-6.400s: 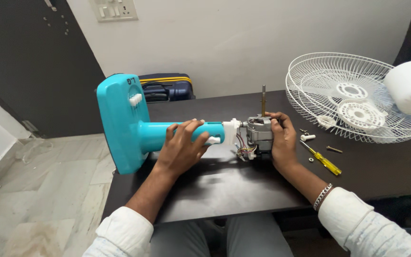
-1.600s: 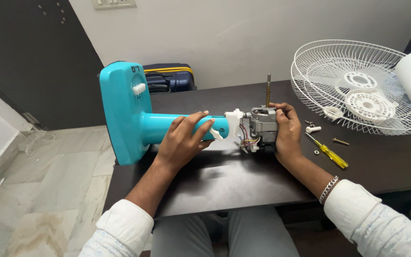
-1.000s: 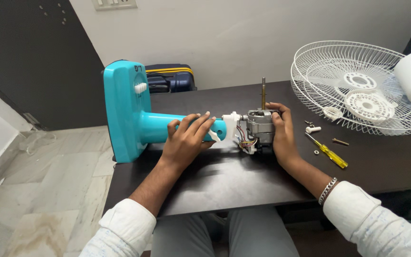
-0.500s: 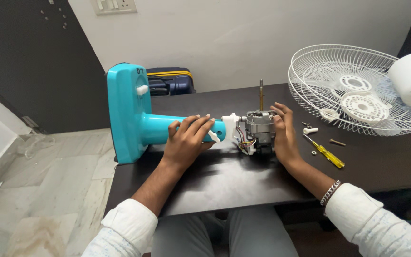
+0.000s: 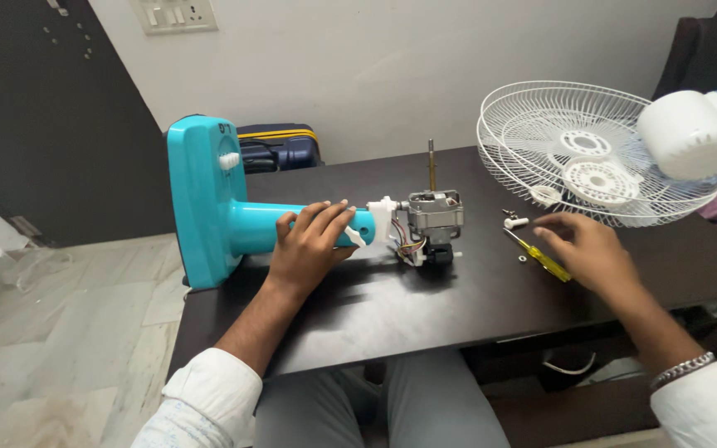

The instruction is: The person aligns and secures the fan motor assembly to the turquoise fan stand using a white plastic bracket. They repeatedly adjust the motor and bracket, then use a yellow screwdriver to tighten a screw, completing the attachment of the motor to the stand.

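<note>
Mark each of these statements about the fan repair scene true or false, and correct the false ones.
1. The left hand rests on the turquoise fan stand. True.
2. The right hand grips the motor. False: it is over the yellow screwdriver, clear of the motor.
3. The fan stand lies on its side on the dark table. True.
4. The white wire guards lie on the floor. False: they sit on the table, at its far right.
5. The motor's shaft points upward. True.
</note>
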